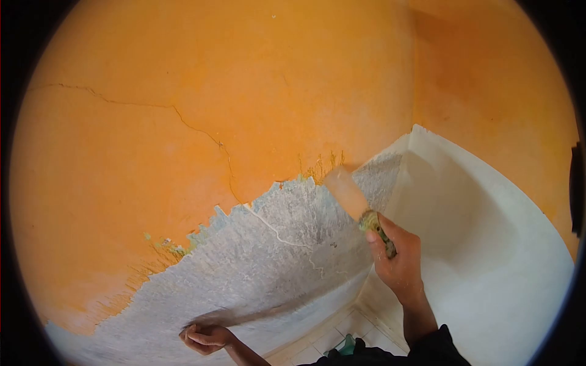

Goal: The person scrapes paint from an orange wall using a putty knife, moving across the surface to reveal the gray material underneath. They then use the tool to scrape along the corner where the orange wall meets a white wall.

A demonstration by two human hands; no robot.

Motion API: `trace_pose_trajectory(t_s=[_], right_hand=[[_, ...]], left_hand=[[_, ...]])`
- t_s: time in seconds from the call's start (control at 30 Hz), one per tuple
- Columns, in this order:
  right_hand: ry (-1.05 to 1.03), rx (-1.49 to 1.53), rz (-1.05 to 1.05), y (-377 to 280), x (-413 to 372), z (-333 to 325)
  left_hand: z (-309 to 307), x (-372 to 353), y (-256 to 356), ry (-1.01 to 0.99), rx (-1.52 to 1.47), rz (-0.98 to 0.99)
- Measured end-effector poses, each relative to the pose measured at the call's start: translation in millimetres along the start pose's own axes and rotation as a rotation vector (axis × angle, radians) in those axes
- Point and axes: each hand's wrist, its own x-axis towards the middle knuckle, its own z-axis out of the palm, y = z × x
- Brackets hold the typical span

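A putty knife with a wide blade and a mottled green handle is in my right hand. Its blade lies at the ragged edge between the orange paint and the grey scraped wall, near the corner. Lower left, my left hand has its fingers curled close to the grey surface; nothing can be made out inside them. Whether it touches the wall is unclear.
A pale scraped wall meets the grey one at the corner on the right. Floor tiles and a green object show at the bottom. A thin crack crosses the orange paint. A dark object is at the right edge.
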Motion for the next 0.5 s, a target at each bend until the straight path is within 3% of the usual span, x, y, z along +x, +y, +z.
trace_pose_trajectory(t_s=[0.5], right_hand=[[-0.054,0.007,0.100,-14,2,-4]], left_hand=[[1,-2,-3,0.004,-0.010,-0.027]])
